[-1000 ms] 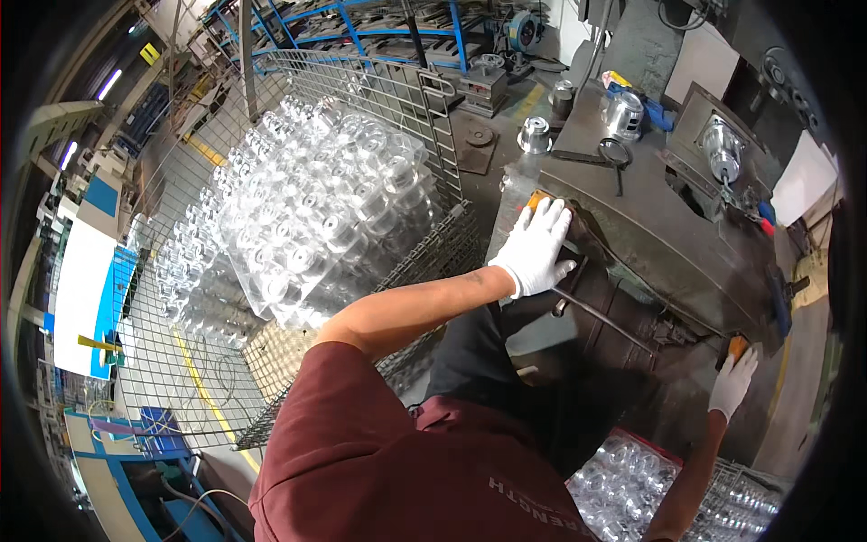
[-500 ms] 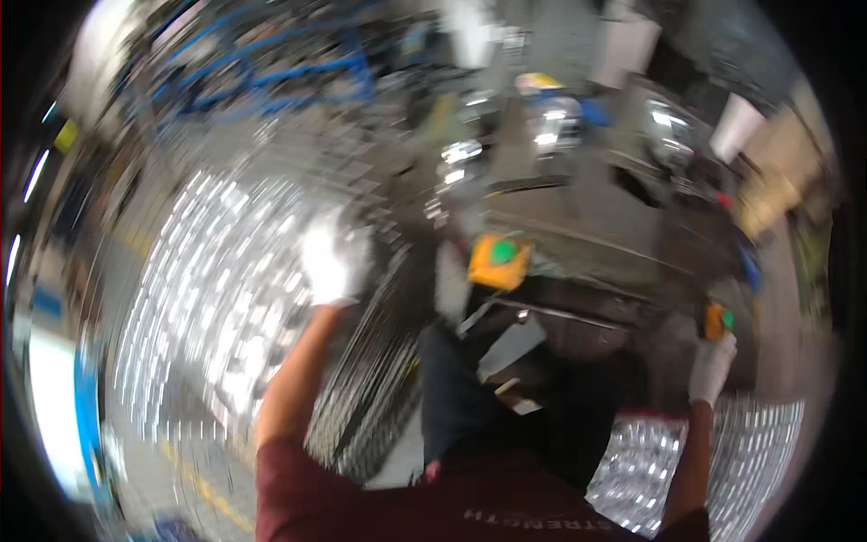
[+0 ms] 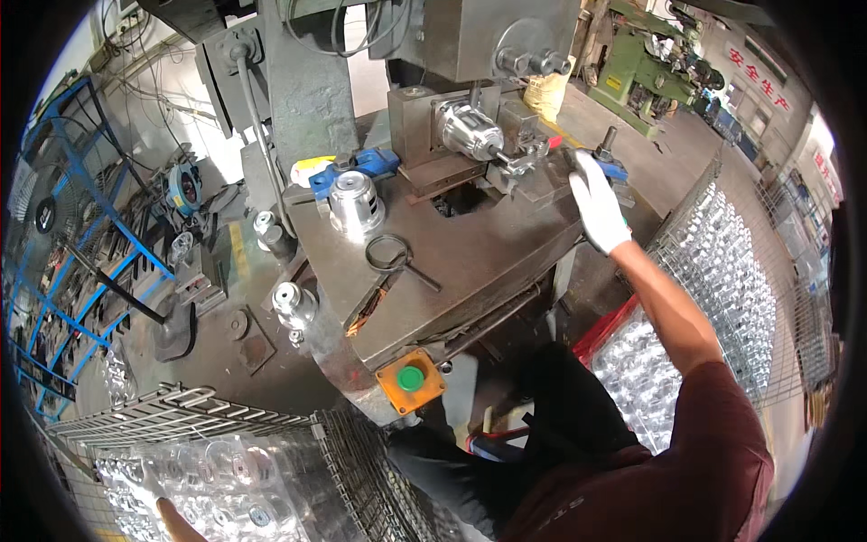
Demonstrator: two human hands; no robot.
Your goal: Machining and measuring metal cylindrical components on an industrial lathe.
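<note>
Reaching over metal parts (image 3: 237,465), left hand (image 3: 147,490), grip indiscernible; right hand (image 3: 596,204) flat, seemingly empty.

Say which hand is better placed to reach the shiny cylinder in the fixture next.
Probably the right hand: it is by the machine table, near the shiny cylinder, while the left hand is farther off, at the wire basket.

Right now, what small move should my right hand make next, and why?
I'd probably ease your right hand in toward the silvery metal cup on the machine's fixture. The cup sits mounted there, and that hand, fingers outstretched with nothing visibly held, is close by at the right side of the metal table. Your left hand is at the wire basket, so seems worse placed.
</note>
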